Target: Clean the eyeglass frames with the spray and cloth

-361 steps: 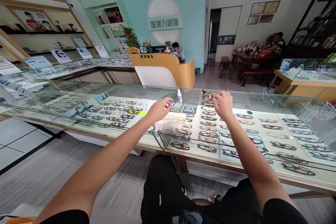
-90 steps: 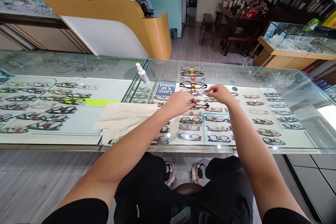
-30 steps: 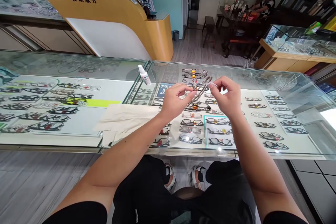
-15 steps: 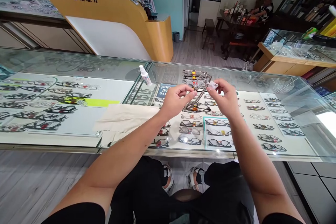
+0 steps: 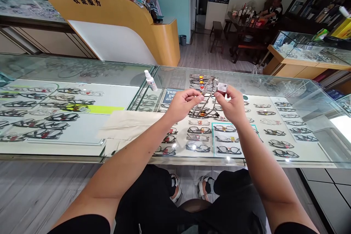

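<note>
A pair of thin-framed eyeglasses (image 5: pixel 210 99) is held up above the glass counter, between my two hands. My left hand (image 5: pixel 183 105) is closed in a pinch at its left side, thumb against fingers. On the other side, my right hand (image 5: pixel 232 105) grips the eyeglasses near a hinge, thumb and fingers closed. A small white tag (image 5: pixel 222 87) with a printed code hangs by the right fingertips. The exact contact points are partly hidden, and the frames displayed behind blur into the outline.
Rows of glasses (image 5: pixel 199 130) lie inside the glass display counter (image 5: pixel 246 161). On its top are a beige cloth (image 5: pixel 131 122) and a white spray bottle (image 5: pixel 150 80). Beyond stands a wooden cashier desk (image 5: pixel 164 40) with a person behind it. Another person sits at a far table.
The eyeglasses have turned a little between my hands. The tag now faces me more squarely. My right hand has shifted slightly left; my left hand has barely moved.
</note>
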`<state>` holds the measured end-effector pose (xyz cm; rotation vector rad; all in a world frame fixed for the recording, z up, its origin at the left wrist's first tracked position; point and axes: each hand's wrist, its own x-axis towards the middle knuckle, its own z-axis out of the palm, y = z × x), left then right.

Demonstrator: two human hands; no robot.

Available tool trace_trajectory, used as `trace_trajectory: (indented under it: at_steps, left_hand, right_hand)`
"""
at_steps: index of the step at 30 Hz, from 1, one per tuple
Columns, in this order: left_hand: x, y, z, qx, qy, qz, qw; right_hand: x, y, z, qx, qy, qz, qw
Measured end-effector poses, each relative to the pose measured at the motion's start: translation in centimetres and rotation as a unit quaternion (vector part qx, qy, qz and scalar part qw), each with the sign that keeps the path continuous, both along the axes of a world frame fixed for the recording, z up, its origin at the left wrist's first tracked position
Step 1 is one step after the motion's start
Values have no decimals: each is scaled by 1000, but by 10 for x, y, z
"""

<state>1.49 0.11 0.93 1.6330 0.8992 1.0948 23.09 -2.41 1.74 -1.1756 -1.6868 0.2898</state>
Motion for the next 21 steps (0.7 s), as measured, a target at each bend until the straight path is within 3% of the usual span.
trace_trajectory:
  at_steps: [3, 9, 16, 21]
  left_hand:
    - [-2, 2, 2, 5, 14, -1, 1000]
    - [-7, 8, 4, 19, 31, 8, 999]
    - [-18, 10, 15, -5, 92, -15, 996]
    - [-24, 14, 19, -22, 95, -6, 995]
  right_hand:
    - [2, 0, 0, 17, -47, -18, 999]
    - [6, 2, -4, -27, -37, -24, 999]
    - [26, 9, 0, 71, -141, -112, 981]
    - [29, 7, 4, 64, -116, -70, 989]
